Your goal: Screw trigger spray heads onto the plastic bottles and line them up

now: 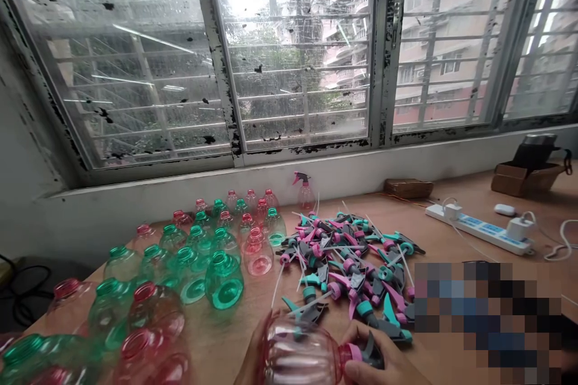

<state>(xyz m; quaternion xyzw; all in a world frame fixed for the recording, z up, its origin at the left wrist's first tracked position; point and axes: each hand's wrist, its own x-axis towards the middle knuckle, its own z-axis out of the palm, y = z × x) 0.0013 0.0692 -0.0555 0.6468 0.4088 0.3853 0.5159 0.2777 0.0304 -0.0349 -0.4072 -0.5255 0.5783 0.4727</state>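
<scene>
While our left hand [250, 353] is curled around the base end of the clear pink bottle [298, 354], which is held on its side between our hands, our right hand [385, 354] has its fingers closed on the spray head [354, 352] at the neck. Just beyond this grip we see the heap of loose sprayers [350, 266], and to the left of it stand many open-necked bottles [224, 283]; farther off, to the right, rests a white power strip [479, 229].
</scene>
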